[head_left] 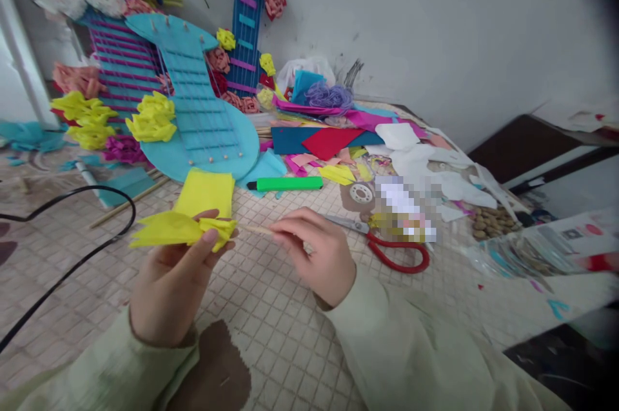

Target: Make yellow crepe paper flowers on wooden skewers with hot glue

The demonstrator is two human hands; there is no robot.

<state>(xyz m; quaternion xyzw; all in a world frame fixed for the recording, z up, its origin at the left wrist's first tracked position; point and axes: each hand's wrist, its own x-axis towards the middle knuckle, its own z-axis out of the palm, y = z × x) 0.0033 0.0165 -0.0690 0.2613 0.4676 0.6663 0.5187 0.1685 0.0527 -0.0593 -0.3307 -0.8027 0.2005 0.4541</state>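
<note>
Gridded tabletop (285,314) | left hand (171,285) angled upward, pinching gathered yellow paper (167,229) | right hand (322,256) knuckles up, pinching thin stick (257,229)

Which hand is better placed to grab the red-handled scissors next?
Probably the right hand: it is closer to the scissors and pinches only a thin stick, while the left hand grips yellow paper farther away.

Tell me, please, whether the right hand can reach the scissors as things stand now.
Probably yes: the scissors lie beside the right hand, and nothing seems to cover their red handle. But that hand holds a thin stick, perhaps to put down first.
</note>
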